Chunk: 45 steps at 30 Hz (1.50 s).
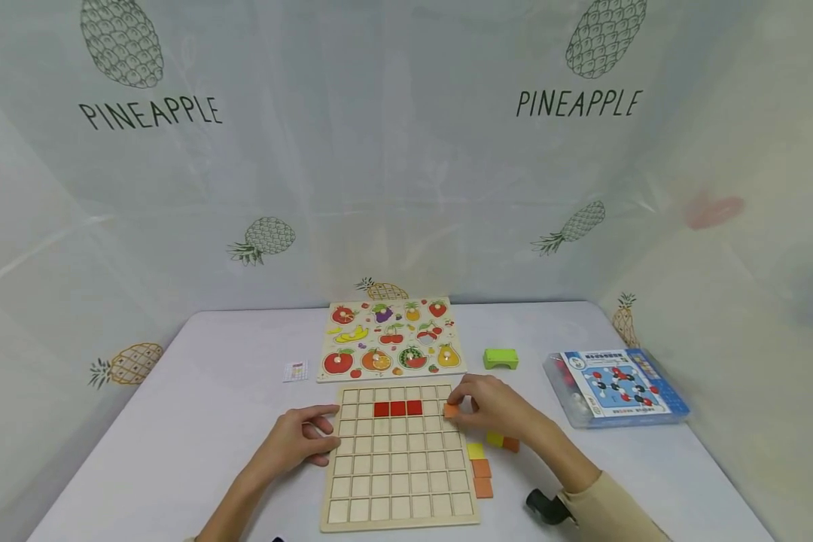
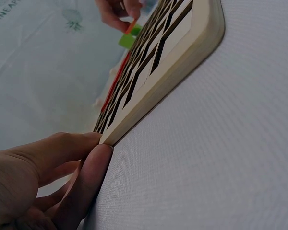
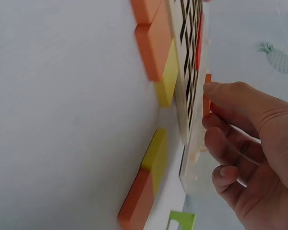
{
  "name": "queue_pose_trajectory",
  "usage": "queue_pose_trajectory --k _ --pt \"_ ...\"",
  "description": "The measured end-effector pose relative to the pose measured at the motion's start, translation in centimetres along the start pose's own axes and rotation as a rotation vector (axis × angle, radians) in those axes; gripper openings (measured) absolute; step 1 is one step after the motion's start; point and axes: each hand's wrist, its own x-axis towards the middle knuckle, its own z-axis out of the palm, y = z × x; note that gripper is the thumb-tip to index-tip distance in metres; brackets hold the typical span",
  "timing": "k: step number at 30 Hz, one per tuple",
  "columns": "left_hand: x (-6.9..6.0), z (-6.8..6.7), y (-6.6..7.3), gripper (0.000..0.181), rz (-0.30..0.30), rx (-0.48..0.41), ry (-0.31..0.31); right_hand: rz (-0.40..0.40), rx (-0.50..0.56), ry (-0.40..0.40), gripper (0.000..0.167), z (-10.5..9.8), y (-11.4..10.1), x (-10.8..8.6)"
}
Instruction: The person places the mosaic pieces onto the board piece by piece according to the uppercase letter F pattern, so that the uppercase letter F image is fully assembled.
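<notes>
Red square tiles (image 1: 397,408): three, seated side by side in second row of grid board (image 1: 379,485), lower centre of frame. Remaining: other visible cells bare. Orange tile (image 1: 451,411): at board's upper right edge, unseated; right hand (image 1: 491,410) grip pinched on it. Left hand (image 1: 294,438) grip apart, fingertips touching board's left edge. Yellow tiles (image 1: 475,451), further orange pieces (image 1: 483,488): loose on table (image 1: 223,376), lower right. Board wood-like, pale, corners rounded; tiles flat, smooth.
</notes>
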Motion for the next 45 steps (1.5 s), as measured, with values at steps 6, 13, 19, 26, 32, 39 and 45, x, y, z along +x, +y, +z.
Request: queue_pose_trajectory --k 6,13,19,26,32,39,45 --pt "0.1 0.0 0.1 0.063 -0.003 0.006 -0.002 -0.036 -0.002 -0.014 0.021 0.5 -1.6 1.4" --pt "0.3 -0.2 0.2 0.062 -0.012 0.013 0.007 -0.085 -0.007 -0.052 0.022 1.7 -3.7 3.3" --pt "0.1 -0.4 -0.1 0.063 -0.021 0.028 0.008 -0.119 -0.042 -0.073 0.019 2.8 -5.3 4.5" --pt "0.0 -0.3 -0.3 0.063 -0.019 0.009 0.006 -0.15 -0.074 -0.065 0.016 3.7 -6.6 5.1" --pt "0.0 -0.2 -0.4 0.064 -0.011 0.001 -0.001 -0.141 -0.064 -0.059 0.016 4.2 -7.3 5.6" --pt "0.0 -0.1 -0.3 0.064 -0.013 0.005 0.002 -0.112 -0.062 -0.072 0.017 4.6 -7.8 6.0" --pt "0.1 -0.1 -0.1 0.063 -0.01 0.003 -0.003 -0.092 -0.061 -0.071 0.017 4.7 -8.0 6.1"
